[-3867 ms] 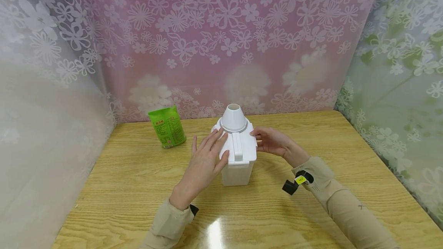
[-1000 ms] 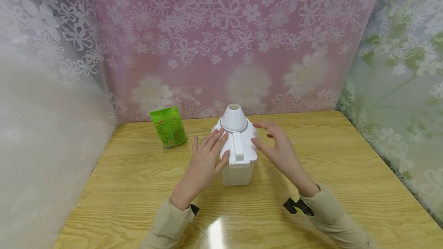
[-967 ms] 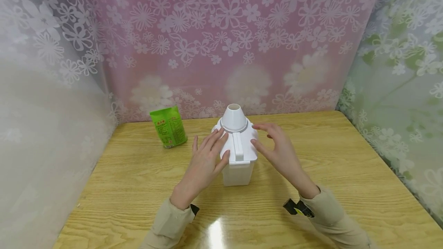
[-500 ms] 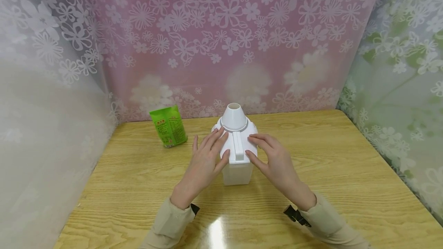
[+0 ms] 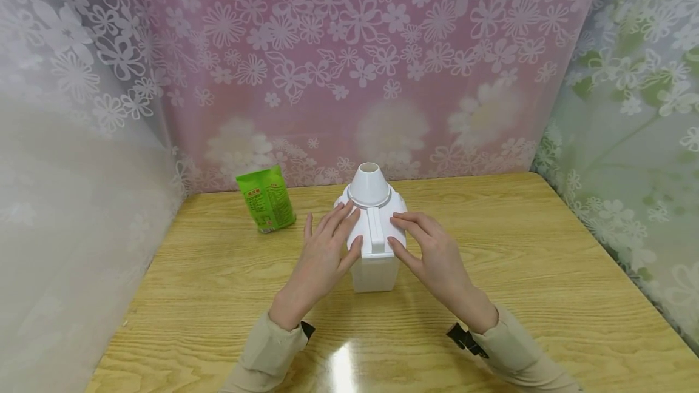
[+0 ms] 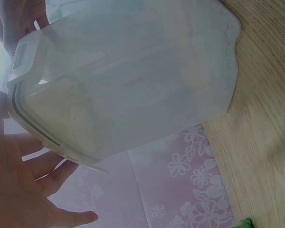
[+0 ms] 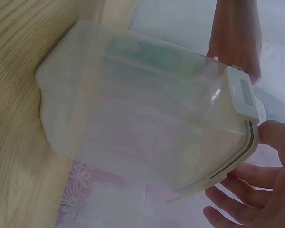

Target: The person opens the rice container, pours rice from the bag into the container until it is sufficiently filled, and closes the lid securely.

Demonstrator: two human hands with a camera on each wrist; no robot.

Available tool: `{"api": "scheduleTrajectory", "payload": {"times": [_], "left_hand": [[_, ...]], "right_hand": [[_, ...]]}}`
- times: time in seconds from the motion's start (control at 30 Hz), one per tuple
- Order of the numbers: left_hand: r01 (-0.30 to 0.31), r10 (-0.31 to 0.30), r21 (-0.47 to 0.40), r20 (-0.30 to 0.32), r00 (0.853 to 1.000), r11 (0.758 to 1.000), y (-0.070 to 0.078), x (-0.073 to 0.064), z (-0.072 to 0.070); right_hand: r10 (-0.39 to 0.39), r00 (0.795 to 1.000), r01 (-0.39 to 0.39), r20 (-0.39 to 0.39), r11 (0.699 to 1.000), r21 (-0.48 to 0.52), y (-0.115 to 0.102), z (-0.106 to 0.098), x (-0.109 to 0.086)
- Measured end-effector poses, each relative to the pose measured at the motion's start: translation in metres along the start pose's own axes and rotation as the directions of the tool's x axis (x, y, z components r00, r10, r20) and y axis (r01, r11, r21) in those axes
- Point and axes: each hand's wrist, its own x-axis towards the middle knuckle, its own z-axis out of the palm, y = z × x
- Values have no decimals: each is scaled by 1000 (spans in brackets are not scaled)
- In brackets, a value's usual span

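At the left, a bright green printed pouch [image 5: 266, 200] leans slightly on the yellow wood-grain table [image 5: 218, 296], near the left fingers but not touching; next comes the left hand [image 5: 319, 256], fingers spread wide and gripping nothing, tips resting on the left part of a white plastic lid [image 5: 386, 229]; that lid tops a tall, box-shaped container of translucent plastic [image 5: 374, 275], upright on the table between the hands; a white, truncated cone of plastic [image 5: 369, 187] sits on the lid's far part, and a straight, white raised bar [image 5: 375, 232] runs from it toward the person; at the right, the right hand [image 5: 439, 256] keeps its thumb and fingers apart, tips on the lid's right side, nothing pinched; how hard either presses, I cannot tell; the container's long axis is vertical, its body below and inward of both sets of fingertips; neither hand is clearly nearer.
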Motion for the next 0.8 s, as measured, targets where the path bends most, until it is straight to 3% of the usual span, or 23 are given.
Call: {"api": "scheduleTrajectory", "payload": {"times": [0.8], "left_hand": [[21, -21, 0, -7, 1000, 1000, 4, -1, -2]], "right_hand": [[-2, 1000, 3, 25, 1000, -21, 3, -1, 1]]}}
